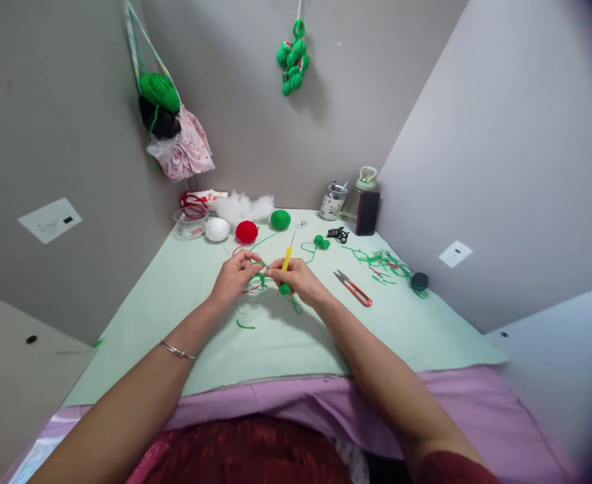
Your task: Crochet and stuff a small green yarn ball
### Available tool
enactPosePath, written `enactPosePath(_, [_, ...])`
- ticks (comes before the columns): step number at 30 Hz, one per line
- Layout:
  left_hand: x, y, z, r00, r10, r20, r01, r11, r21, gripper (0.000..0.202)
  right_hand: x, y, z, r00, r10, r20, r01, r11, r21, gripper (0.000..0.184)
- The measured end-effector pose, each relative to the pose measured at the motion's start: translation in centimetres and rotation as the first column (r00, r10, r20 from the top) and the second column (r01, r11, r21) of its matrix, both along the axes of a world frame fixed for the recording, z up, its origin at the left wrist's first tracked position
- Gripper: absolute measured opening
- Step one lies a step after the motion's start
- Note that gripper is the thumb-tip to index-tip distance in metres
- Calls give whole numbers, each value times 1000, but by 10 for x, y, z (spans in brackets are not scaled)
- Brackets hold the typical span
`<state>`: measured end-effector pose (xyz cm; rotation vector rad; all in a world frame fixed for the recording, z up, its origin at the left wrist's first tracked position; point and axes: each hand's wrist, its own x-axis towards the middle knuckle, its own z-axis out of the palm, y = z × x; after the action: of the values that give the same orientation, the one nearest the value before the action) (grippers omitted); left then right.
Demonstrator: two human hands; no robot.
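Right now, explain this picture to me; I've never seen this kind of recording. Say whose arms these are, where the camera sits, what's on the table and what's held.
No machine here: one camera worn on a person's head looks down at their own two bare arms. The left hand pinches green yarn. The right hand grips a yellow-handled crochet hook, with a small green crocheted piece just below it. On the pale green table lie red-handled snips, green yarn scraps, and at the back a white yarn ball, a red yarn ball and a green yarn ball.
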<state>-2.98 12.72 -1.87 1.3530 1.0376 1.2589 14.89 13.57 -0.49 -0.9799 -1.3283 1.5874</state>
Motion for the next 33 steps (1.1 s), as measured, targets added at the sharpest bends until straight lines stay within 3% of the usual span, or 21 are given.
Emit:
enactPosePath(6, [-25, 7, 12, 972, -222, -80, 214, 972, -97, 37, 27, 17, 10, 983, -134, -123, 136, 991, 6, 47])
enactPosePath(11, [-38, 14, 14, 982, -159, -105, 156, 987, -35, 37, 38, 24, 13, 970, -165, -179, 172, 985, 25, 53])
enactPosePath(15, [-39, 22, 6, 988, 12, -155, -8, 1000, 26, 31, 34, 23, 10, 979, -151, -134, 160, 985, 57, 53])
enactPosePath(18, [-46, 30, 0, 960, 231, -161, -219, 972, 89, 27, 33, 22, 9, 993, -110, -44, 114, 988, 103, 54])
enactPosePath(20, [-57, 35, -2, 903, 407, -140, -392, 912, 125, 30, 34, 21, 10, 994, -107, 18, 103, 982, 161, 56])
enactPosePath(23, [-77, 43, 0, 764, 632, -126, -606, 772, 194, 29, 37, 21, 10, 978, -175, 116, 133, 945, 298, 54])
enactPosePath(25, [-84, 44, 3, 678, 722, -140, -678, 687, 259, 46, 36, 19, 7, 949, -246, 197, 146, 897, 418, 45])
enactPosePath(28, [-80, 40, 5, 638, 751, -168, -676, 651, 345, 53, 24, 9, -2, 880, -285, 381, 16, 817, 576, 25])
enactPosePath(30, [-69, 34, 4, 664, 722, -193, -626, 679, 384, 42, 12, -2, -10, 803, -218, 554, -206, 771, 603, 14])
enactPosePath(33, [-52, 26, 1, 732, 638, -239, -523, 751, 404, 30, -4, -16, -16, 631, -117, 767, -500, 695, 517, 21])
